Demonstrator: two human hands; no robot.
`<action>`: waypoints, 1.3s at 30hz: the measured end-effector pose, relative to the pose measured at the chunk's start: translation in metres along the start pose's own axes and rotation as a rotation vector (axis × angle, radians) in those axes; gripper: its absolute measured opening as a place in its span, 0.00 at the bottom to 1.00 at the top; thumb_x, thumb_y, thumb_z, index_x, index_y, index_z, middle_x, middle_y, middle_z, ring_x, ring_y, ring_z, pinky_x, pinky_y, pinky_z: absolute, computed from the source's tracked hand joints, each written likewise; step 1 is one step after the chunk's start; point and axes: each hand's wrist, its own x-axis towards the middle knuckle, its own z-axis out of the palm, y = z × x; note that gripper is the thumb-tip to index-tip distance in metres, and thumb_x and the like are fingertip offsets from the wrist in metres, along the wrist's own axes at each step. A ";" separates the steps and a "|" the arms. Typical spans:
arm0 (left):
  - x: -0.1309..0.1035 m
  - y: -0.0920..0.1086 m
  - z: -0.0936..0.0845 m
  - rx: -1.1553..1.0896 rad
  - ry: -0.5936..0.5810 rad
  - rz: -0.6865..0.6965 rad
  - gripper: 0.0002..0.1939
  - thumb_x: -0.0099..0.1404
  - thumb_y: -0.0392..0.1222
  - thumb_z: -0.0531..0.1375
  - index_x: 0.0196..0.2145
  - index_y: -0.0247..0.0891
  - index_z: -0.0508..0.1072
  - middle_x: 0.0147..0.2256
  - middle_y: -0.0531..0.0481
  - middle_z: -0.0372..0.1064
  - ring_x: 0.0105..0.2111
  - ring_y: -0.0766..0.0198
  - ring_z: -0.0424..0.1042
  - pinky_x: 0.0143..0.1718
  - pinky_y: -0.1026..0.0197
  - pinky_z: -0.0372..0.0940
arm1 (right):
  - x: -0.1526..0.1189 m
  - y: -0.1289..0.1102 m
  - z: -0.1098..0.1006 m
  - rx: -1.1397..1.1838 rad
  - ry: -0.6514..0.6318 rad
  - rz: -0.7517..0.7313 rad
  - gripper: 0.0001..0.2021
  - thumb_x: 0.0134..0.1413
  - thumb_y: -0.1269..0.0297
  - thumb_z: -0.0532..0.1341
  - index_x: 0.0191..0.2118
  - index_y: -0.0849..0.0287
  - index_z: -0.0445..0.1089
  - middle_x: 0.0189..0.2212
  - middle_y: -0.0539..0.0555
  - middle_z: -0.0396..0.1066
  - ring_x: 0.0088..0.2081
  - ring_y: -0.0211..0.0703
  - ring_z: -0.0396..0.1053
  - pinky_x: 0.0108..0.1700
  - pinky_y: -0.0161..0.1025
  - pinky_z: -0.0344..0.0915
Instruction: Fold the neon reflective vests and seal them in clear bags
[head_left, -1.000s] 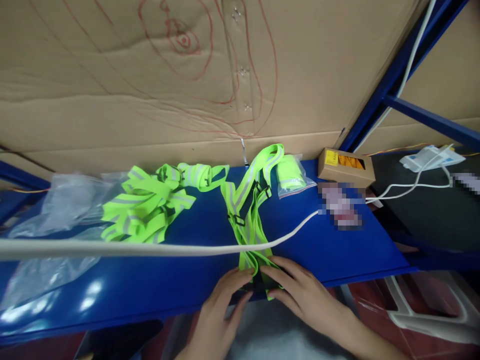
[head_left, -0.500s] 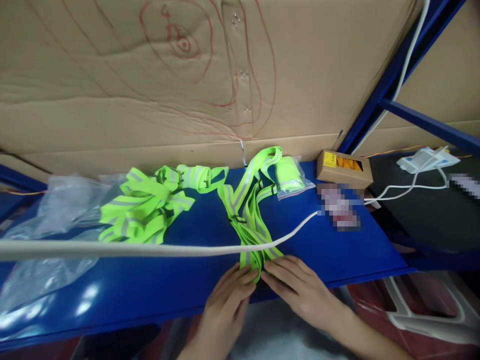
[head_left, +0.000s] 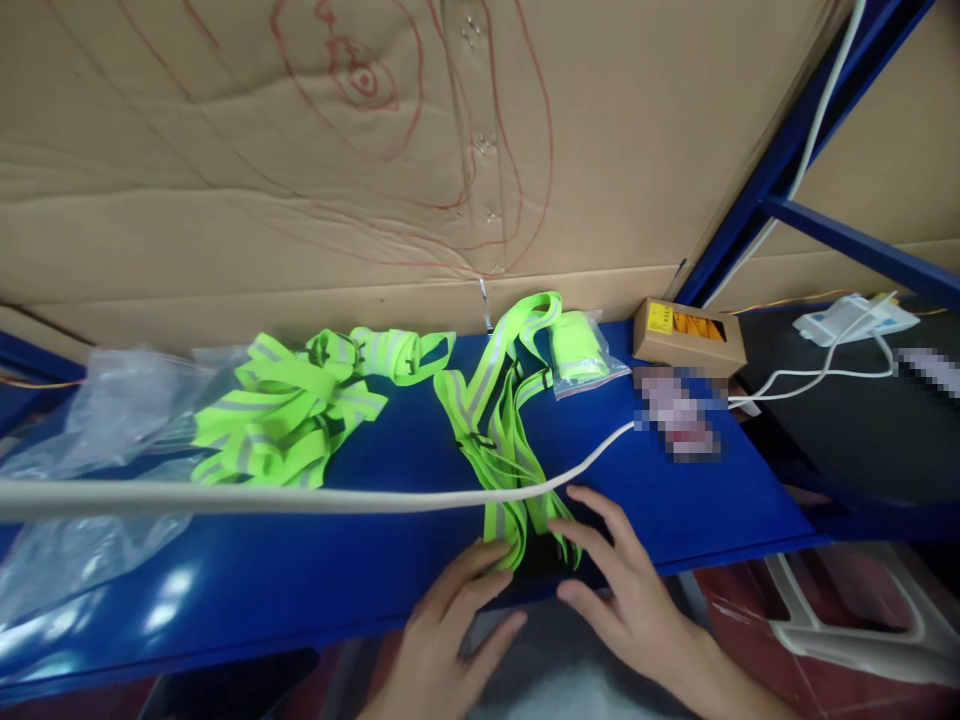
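Neon green straps with grey stripes and black buckles (head_left: 517,450) lie lengthwise on the blue table (head_left: 300,570), their near ends at the front edge. My left hand (head_left: 457,620) is at the left near end, fingers apart and fingertips against the strap. Beside the right near end is my right hand (head_left: 622,590), its fingers spread, holding nothing. A second heap of green straps (head_left: 285,410) lies to the left, with a rolled strap (head_left: 390,355) behind it. Behind the straps on the right sits a bagged green bundle (head_left: 581,350).
A white cable (head_left: 300,497) crosses in front of the straps. Clear plastic bags (head_left: 127,410) lie at the left. A small cardboard box (head_left: 688,338) stands at the back right, near a blurred-out item (head_left: 679,412). Behind rises a cardboard wall (head_left: 300,230).
Both hands have loosened from the near strap ends and their fingers have spread. My right hand has moved slightly right, and the strap ends now lie farther apart.
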 end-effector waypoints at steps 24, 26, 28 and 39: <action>0.042 0.000 -0.006 -0.255 -0.094 -0.520 0.11 0.70 0.40 0.53 0.50 0.42 0.65 0.31 0.55 0.74 0.28 0.66 0.74 0.32 0.65 0.68 | 0.057 -0.015 -0.008 0.219 -0.129 0.285 0.15 0.66 0.72 0.53 0.56 0.54 0.61 0.39 0.52 0.75 0.32 0.41 0.74 0.33 0.35 0.67; 0.044 -0.003 -0.006 -0.352 -0.127 -0.573 0.10 0.72 0.42 0.52 0.49 0.41 0.65 0.31 0.55 0.73 0.26 0.67 0.73 0.30 0.66 0.68 | 0.058 -0.006 -0.006 0.282 -0.070 0.300 0.13 0.66 0.71 0.54 0.54 0.54 0.62 0.43 0.53 0.74 0.32 0.39 0.74 0.35 0.35 0.69; 0.047 -0.005 -0.007 -0.402 -0.207 -0.580 0.10 0.74 0.45 0.51 0.48 0.41 0.67 0.31 0.55 0.73 0.25 0.67 0.72 0.28 0.67 0.67 | 0.059 0.002 -0.005 0.259 -0.047 0.276 0.10 0.66 0.72 0.55 0.49 0.55 0.66 0.43 0.54 0.73 0.34 0.40 0.73 0.37 0.36 0.69; 0.021 -0.006 -0.040 -0.019 -0.214 -0.095 0.24 0.70 0.40 0.58 0.63 0.49 0.64 0.52 0.48 0.77 0.50 0.59 0.78 0.49 0.62 0.75 | 0.031 -0.021 -0.038 -0.118 -0.258 -0.160 0.17 0.69 0.57 0.60 0.59 0.55 0.68 0.54 0.56 0.74 0.55 0.52 0.69 0.55 0.50 0.66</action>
